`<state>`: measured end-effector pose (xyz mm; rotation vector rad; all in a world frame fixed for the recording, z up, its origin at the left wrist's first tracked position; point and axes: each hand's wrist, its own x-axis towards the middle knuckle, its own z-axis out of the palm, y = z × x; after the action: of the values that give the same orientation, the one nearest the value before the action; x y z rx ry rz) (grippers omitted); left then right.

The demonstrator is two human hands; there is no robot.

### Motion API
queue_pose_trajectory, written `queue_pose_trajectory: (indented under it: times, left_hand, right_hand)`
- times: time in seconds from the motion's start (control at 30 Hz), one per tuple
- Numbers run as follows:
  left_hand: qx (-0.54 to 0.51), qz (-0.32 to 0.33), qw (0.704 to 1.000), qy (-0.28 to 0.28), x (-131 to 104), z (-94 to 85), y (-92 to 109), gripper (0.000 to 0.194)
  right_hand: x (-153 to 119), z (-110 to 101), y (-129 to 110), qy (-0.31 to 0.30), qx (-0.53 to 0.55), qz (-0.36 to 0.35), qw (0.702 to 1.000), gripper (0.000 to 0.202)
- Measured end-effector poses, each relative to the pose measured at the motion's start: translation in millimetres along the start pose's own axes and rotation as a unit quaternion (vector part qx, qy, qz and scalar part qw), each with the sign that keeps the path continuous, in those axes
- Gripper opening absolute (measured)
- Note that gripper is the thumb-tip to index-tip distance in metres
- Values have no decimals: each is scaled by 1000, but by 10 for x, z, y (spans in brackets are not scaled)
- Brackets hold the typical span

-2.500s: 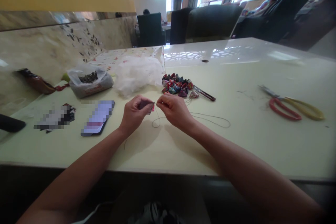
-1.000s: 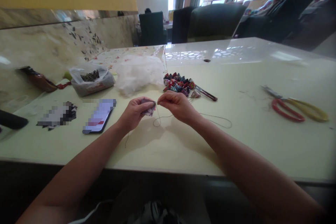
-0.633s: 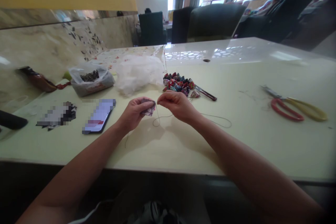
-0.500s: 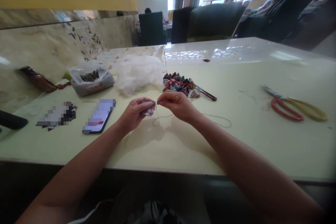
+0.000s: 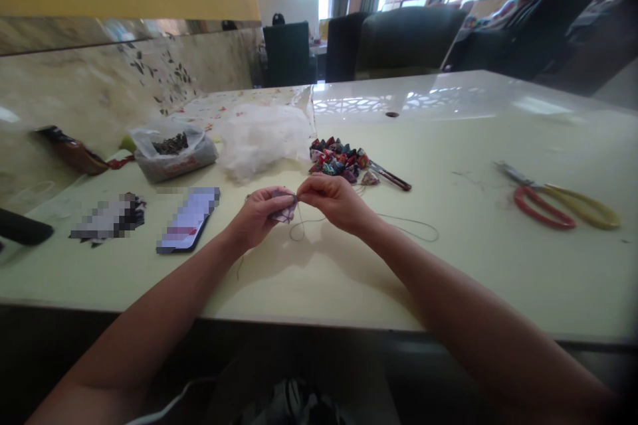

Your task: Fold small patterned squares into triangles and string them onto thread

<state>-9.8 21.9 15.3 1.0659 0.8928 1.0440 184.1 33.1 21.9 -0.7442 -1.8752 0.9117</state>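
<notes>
My left hand (image 5: 262, 212) pinches a small piece of pale purple patterned fabric (image 5: 285, 214) between thumb and fingers. Against the fabric's right edge, my right hand (image 5: 331, 198) is closed in a pinch; what lies between its fingertips is too small to make out. A long thin thread (image 5: 413, 220) hangs from the fabric, loops on the table below and runs out to the right behind my right wrist. Just beyond my right hand sits a heap of small colourful fabric pouches (image 5: 339, 158), with one lying apart.
Snips (image 5: 391, 176) lie beside the heap. Red-and-yellow-handled scissors (image 5: 545, 202) rest at the right. To the left are a phone (image 5: 189, 219), a stack of cut fabric (image 5: 109, 219), a bag of dried bits (image 5: 174, 156) and white stuffing (image 5: 264, 139). Two people sit in the background.
My right hand has moved slightly left, its fingertips now touching the fabric's edge. The fabric in my left hand has tilted a little.
</notes>
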Motion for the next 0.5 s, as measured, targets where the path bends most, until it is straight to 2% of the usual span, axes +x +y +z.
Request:
queue_pose_trajectory:
  times: [0.17, 0.3, 0.43, 0.5]
  left_hand:
    - [-2, 34, 999, 42, 1, 36, 2, 27]
    - [22, 78, 995, 52, 5, 30, -13, 28]
    - [125, 144, 980, 52, -45, 33, -35, 28]
    - [211, 229, 948, 60, -81, 42, -31, 22]
  right_hand:
    - [-5, 34, -1, 32, -3, 12, 999, 13]
    - [-3, 34, -4, 43, 16, 31, 998, 9]
    - [-18, 67, -31, 31, 23, 20, 999, 10]
    - [-21, 69, -34, 36, 21, 13, 999, 11]
